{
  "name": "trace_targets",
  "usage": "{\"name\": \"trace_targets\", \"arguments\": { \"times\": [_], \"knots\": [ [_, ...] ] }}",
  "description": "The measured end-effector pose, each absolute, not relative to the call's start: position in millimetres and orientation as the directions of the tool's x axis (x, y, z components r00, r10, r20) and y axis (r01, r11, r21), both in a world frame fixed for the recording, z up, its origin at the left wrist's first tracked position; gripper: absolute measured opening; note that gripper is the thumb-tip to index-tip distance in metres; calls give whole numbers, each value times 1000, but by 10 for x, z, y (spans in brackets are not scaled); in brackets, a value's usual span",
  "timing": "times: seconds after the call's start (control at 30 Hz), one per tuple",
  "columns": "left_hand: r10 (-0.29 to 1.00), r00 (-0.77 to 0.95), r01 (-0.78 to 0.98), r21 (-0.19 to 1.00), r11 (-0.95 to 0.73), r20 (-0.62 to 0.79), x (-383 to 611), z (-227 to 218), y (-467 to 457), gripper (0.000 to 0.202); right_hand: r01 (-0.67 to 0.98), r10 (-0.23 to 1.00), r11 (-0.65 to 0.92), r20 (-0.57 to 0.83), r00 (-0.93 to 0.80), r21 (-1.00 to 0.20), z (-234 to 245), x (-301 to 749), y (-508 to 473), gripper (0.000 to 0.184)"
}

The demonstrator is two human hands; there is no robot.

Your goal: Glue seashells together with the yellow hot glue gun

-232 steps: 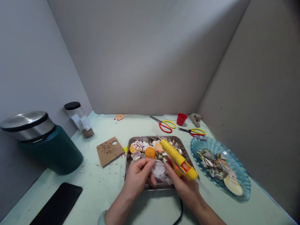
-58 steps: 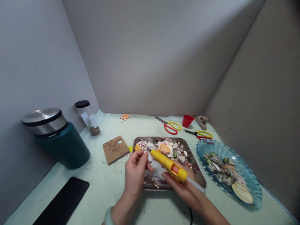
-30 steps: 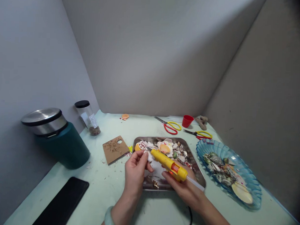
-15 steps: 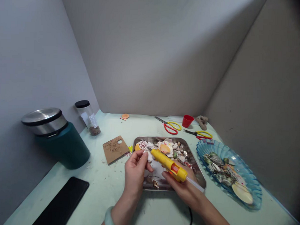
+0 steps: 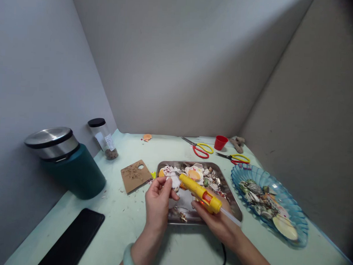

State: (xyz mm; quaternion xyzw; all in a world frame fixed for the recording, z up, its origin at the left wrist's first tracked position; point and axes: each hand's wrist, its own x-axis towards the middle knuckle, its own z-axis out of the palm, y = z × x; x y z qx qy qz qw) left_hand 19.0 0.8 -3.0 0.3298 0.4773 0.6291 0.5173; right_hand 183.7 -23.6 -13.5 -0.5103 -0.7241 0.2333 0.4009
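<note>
My left hand [image 5: 159,197] pinches a white shell [image 5: 173,181] between thumb and fingers, over the left part of a metal tray [image 5: 237,216]. My right hand [image 5: 216,217] is wrapped round a yellow hot glue gun [image 5: 196,189], a clear glue stick [image 5: 230,218] sticking out of its rear. The gun's nozzle is close to the white shell; whether they touch I cannot tell. Beyond my hands in the tray lie an orange-centred shell [image 5: 194,174], a red-speckled white shell [image 5: 168,171] and several small shells [image 5: 212,184].
A blue dish [image 5: 302,229] of shells stands right. Behind are scissors [image 5: 203,149], smaller scissors [image 5: 235,157], a red cup [image 5: 220,142] and ginger-like root [image 5: 238,144]. On the left are a brown card [image 5: 136,176], jar [image 5: 103,139], teal flask [image 5: 73,171] and black phone-like slab [image 5: 74,237].
My left hand has shifted slightly left and turned, so more of the white shell shows. The glue gun has moved a little to the right.
</note>
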Motion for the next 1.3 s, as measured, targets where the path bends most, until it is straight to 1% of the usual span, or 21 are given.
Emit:
{"name": "trace_targets", "arguments": {
  "times": [0.27, 0.43, 0.6, 0.77, 1.07, 1.3],
  "knots": [
    [966, -248, -321, 947, -6, -78, 192, -21, 15, 32, 568, 914, 396, 370, -166, -722, -104, 1834, -227, 15],
    [966, -248, -315, 949, -11, -71, 191, -19, 25, 33, 573, 922, 375, 357, -150, -729, -105, 1840, -229, 17],
    [961, -271, -278, 960, -26, -53, 188, -45, 18, 30, 608, 908, 396, 392, -149, -688, -145, 1856, -231, 16],
    [952, -305, -254, 965, -59, -22, 186, -72, 27, 28, 622, 910, 390, 386, -148, -679, -130, 1855, -241, 16],
    [942, -334, -263, 963, -60, -32, 173, -118, 60, 34, 578, 926, 363, 350, -139, -731, -118, 1832, -232, 17],
    [945, -323, -293, 955, -50, -49, 175, -113, 58, 36, 573, 924, 370, 354, -145, -731, -97, 1839, -254, 16]
  ]
}}
